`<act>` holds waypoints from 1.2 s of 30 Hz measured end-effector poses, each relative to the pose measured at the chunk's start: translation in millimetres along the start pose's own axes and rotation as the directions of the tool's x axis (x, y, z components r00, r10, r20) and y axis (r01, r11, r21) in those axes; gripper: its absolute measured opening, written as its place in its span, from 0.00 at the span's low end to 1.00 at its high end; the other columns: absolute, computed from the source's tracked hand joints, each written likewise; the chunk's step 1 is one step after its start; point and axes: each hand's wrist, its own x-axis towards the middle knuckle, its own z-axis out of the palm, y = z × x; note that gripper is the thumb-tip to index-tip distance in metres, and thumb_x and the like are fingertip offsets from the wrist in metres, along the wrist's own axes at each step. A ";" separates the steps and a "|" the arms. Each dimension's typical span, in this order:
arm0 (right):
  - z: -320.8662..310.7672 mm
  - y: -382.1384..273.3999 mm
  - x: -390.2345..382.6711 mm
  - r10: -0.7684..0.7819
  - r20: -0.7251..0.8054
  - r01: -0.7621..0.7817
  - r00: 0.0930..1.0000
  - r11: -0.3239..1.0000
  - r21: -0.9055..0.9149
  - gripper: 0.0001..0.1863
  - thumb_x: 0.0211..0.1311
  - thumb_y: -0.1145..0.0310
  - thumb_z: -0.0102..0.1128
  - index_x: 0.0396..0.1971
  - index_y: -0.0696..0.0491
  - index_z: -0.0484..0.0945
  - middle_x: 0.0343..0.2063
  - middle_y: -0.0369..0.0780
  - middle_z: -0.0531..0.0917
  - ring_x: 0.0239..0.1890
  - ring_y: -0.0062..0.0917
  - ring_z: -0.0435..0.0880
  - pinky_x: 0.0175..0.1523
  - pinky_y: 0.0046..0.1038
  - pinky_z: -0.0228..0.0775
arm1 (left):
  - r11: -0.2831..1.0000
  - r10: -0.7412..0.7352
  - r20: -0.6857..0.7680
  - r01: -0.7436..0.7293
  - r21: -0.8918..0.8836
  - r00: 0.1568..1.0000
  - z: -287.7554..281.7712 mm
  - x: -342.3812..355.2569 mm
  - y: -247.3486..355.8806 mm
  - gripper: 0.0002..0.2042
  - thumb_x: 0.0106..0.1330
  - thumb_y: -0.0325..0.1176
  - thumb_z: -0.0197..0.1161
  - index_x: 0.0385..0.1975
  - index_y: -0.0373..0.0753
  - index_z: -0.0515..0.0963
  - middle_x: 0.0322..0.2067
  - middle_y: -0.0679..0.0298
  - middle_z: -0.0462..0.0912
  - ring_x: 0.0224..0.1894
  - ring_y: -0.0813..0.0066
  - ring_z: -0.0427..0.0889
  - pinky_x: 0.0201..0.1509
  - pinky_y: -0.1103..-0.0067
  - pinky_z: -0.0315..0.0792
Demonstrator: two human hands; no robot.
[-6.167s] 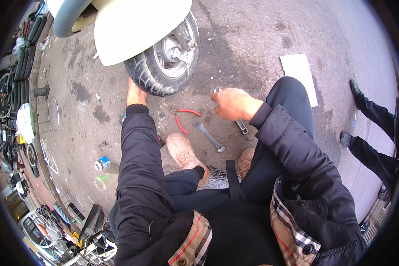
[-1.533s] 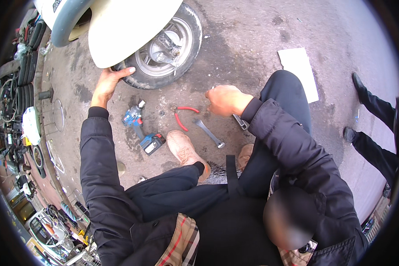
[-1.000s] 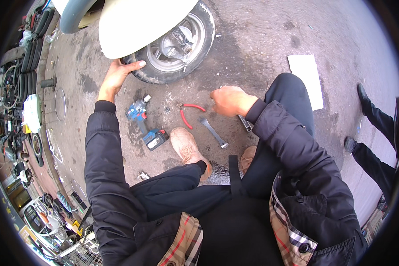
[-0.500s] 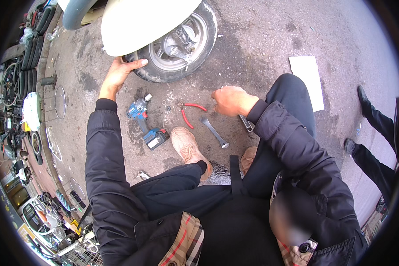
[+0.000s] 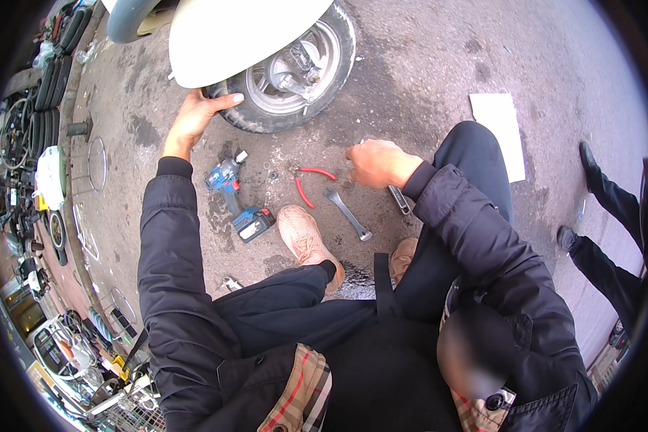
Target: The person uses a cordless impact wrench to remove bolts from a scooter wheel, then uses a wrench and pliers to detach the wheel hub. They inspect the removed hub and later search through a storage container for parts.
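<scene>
My left hand [image 5: 193, 119] grips the edge of a black tyre [image 5: 259, 122] below a cream-white fender [image 5: 245, 43]. Its thumb lies on the sidewall, and the other fingers are mostly hidden behind the tread. My right hand [image 5: 383, 163] hangs closed in front of my raised knee, and whatever is inside it is hidden. Beneath its wrist shows the end of a metal tool [image 5: 399, 200]. Between my hands, on the ground, lie red-handled pliers [image 5: 311, 189], a steel wrench [image 5: 348, 216] and a blue cordless impact wrench [image 5: 236, 198].
Small washers [image 5: 271, 175] lie near the impact wrench. A white sheet [image 5: 498, 137] rests on the ground to the right. Another person's legs [image 5: 605, 237] stand at the far right. Stacked tyres [image 5: 48, 90] and a wire stand [image 5: 96, 164] line the left side.
The wheel and fender have shifted very slightly right and up in the picture, with my left hand still on the tyre. My right hand has barely moved.
</scene>
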 end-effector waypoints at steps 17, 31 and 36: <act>-36.8 -12.0 12.3 -0.010 -0.383 0.162 0.924 0.916 0.367 0.42 0.65 0.50 0.69 0.66 0.69 0.65 0.40 0.57 0.87 0.47 0.46 0.88 0.54 0.39 0.78 | 0.933 -0.171 0.049 0.177 -0.312 0.984 37.9 -1.8 -1.8 0.28 0.79 0.45 0.53 0.63 0.21 0.67 0.52 0.40 0.81 0.53 0.55 0.86 0.55 0.64 0.83; -15.8 -27.7 12.3 0.061 -0.576 0.104 0.815 0.963 0.250 0.34 0.63 0.46 0.68 0.52 0.63 0.71 0.33 0.57 0.85 0.39 0.53 0.87 0.45 0.49 0.79 | 0.925 0.199 -0.293 -0.278 -0.259 0.935 70.6 115.4 -109.2 0.18 0.72 0.35 0.58 0.55 0.29 0.77 0.50 0.47 0.86 0.53 0.61 0.84 0.55 0.68 0.76; -15.0 -52.0 25.4 0.035 -0.645 0.123 0.764 0.972 0.198 0.41 0.56 0.44 0.73 0.54 0.65 0.70 0.42 0.57 0.81 0.45 0.53 0.85 0.49 0.45 0.80 | 0.914 0.391 -0.189 -0.355 0.196 0.901 66.0 112.6 -116.5 0.21 0.74 0.43 0.56 0.54 0.30 0.79 0.52 0.48 0.85 0.53 0.56 0.84 0.55 0.65 0.74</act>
